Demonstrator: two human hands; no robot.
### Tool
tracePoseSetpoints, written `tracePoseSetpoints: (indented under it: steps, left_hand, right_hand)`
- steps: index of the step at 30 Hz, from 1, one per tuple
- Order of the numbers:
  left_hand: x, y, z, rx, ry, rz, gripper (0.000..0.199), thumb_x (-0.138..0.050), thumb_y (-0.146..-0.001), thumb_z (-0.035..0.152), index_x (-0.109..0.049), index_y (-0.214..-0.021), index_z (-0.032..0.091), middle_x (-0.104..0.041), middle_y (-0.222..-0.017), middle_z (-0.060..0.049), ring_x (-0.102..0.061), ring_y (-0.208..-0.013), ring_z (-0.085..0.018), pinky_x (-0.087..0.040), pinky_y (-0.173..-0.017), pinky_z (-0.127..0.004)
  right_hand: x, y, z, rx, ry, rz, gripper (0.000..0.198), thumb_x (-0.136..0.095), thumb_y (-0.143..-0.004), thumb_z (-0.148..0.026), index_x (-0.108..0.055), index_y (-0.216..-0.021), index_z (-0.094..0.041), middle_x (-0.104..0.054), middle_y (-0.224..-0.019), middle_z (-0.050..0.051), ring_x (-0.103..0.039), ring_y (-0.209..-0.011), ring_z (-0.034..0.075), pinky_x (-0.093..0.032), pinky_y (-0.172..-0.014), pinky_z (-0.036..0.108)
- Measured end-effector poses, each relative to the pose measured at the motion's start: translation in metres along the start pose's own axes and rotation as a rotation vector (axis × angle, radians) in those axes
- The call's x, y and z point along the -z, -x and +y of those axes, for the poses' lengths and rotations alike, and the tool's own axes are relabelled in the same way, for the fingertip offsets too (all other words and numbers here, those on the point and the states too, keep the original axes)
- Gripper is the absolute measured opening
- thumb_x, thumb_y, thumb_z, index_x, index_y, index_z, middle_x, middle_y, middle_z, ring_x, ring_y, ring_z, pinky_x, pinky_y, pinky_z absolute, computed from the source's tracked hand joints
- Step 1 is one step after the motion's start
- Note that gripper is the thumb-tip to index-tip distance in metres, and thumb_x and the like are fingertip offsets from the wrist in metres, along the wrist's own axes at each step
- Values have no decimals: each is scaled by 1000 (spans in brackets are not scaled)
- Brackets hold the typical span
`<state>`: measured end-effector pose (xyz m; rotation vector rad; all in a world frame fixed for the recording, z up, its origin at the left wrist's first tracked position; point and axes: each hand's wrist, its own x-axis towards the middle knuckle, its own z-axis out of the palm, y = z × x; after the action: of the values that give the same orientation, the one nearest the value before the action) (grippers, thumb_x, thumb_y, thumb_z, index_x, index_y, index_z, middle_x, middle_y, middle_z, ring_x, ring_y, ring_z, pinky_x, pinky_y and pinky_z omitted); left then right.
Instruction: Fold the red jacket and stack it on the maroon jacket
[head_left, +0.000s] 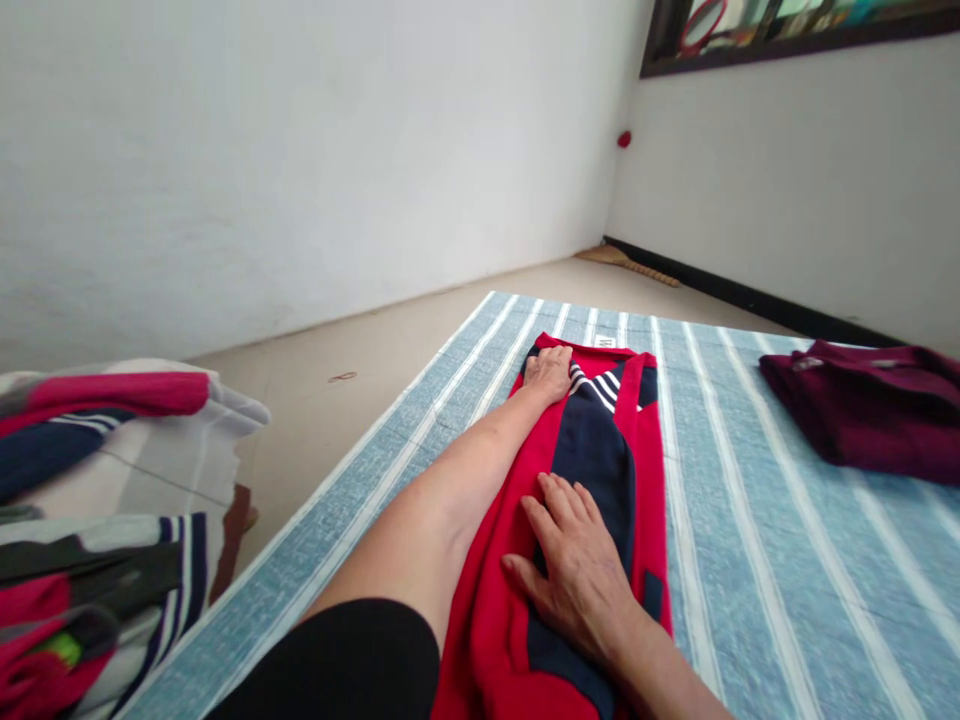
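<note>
A red and navy garment with white stripes near its far end lies folded into a long strip on a blue, white-striped cloth. My left hand rests palm down on the garment's far left corner, fingers laid flat toward the edge. Closer to me, my right hand presses on the navy panel with its fingers spread. A small white label shows at the far edge. Sleeves or lower parts of the garment near me are partly hidden by my right forearm and the frame edge.
A folded maroon garment lies at the right of the cloth. Heaped clothes occupy the left side, beyond the cloth's edge. White walls stand behind, with a straw broom on the floor in the corner.
</note>
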<state>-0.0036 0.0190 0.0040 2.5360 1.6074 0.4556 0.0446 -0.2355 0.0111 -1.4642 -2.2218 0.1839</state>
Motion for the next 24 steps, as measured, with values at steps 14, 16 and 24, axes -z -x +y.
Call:
tracePoseSetpoints:
  steps: [14, 16, 24]
  left_hand:
    - [8, -5, -5, 67, -51, 109, 29, -56, -92, 33, -58, -115, 17, -59, -117, -8, -60, -101, -21, -51, -86, -43]
    - [12, -4, -2, 71, -51, 113, 27, -56, -92, 32, -58, -113, 16, -60, -115, -8, -60, -102, -21, -51, -87, -43]
    - [28, 15, 20, -318, 14, -32, 33, -49, -83, 8, -62, -110, 21, -63, -115, -5, -53, -115, -19, -40, -103, -35]
  right_hand:
    - [-55, 9, -24, 202, -133, 115, 62, -60, -74, -69, -62, -111, -19, -64, -121, 14, -54, -118, 33, -39, -103, 54]
    - [-64, 8, -22, 199, -131, 126, 63, -62, -71, -70, -63, -108, -19, -64, -120, 15, -55, -116, 34, -40, -102, 54]
    - [-37, -2, -16, 195, -246, 444, 27, -53, -86, -47, -62, -94, -23, -69, -102, 7, -63, -95, 25, -48, -93, 43]
